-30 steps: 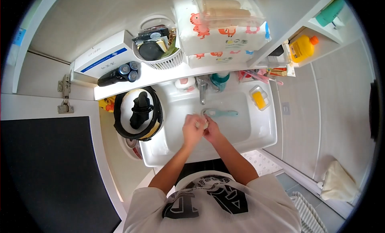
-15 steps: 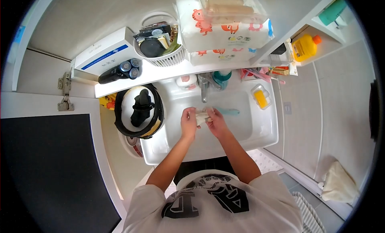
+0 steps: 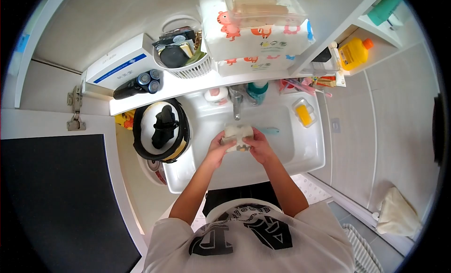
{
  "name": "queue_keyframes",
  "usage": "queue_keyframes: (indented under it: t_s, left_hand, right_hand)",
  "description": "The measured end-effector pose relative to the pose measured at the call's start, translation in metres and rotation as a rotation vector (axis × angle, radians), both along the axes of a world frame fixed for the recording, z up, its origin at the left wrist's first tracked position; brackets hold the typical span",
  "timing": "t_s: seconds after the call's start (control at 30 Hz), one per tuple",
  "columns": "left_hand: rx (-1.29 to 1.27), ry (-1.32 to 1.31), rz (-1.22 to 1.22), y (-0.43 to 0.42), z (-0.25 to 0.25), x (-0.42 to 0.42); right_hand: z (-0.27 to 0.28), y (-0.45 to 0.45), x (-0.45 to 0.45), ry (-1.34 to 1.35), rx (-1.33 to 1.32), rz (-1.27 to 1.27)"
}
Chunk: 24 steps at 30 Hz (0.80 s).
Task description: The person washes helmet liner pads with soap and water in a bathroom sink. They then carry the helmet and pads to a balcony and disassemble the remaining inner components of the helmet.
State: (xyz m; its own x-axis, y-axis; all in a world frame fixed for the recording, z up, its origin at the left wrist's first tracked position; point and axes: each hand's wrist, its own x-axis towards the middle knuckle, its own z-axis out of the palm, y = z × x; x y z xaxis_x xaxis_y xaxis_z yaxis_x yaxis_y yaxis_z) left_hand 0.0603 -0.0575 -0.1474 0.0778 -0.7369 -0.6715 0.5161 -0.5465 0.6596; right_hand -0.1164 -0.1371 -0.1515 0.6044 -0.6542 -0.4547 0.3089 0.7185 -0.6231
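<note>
A small pale cloth (image 3: 238,131), with a grey and yellowish patch along its lower edge, is stretched flat over the white sink (image 3: 307,153). My left hand (image 3: 218,148) pinches its left side, and my right hand (image 3: 260,147) grips the right side, thumbs on top. The cloth might be a small sock, but I cannot tell. Behind my right hand a light-blue handle-like object (image 3: 271,130) lies in the basin, its left part hidden. The metal faucet (image 3: 237,106) stands just beyond the cloth.
Yellow soap (image 3: 303,115) sits in a clear dish on the sink's right rim. At the left, a round black-rimmed container (image 3: 136,139) holds a black cloth (image 3: 164,127). A shelf above carries a shaver (image 3: 136,84), a white basket (image 3: 192,70) and tissue packs (image 3: 256,43).
The cloth was bunched between my hands and is now spread out wider. My hands have moved slightly apart, and more of the cloth's face shows.
</note>
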Motion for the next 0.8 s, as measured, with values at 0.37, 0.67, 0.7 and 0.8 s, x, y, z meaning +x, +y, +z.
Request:
queue_keyframes:
  t_s: [0.37,0.67,0.7,0.8]
  left_hand:
    - [-0.119,-0.389,-0.088,0.006,-0.026,-0.030]
    - [-0.227,-0.927,0.043,0.000,0.000,-0.032]
    - [-0.385,-1.134,-0.032,0.004,0.005,-0.046]
    - [-0.567,-1.389,-0.182,0.002,0.021,-0.057]
  right_hand:
    - [-0.030,0.010,0.017,0.453,-0.014,-0.191]
    - [-0.048,0.012,0.029,0.514,-0.114,-0.166]
    - [-0.056,0.010,0.031,0.446,-0.034,-0.138]
    - [-0.100,0.017,0.035,0.127,0.050,-0.102]
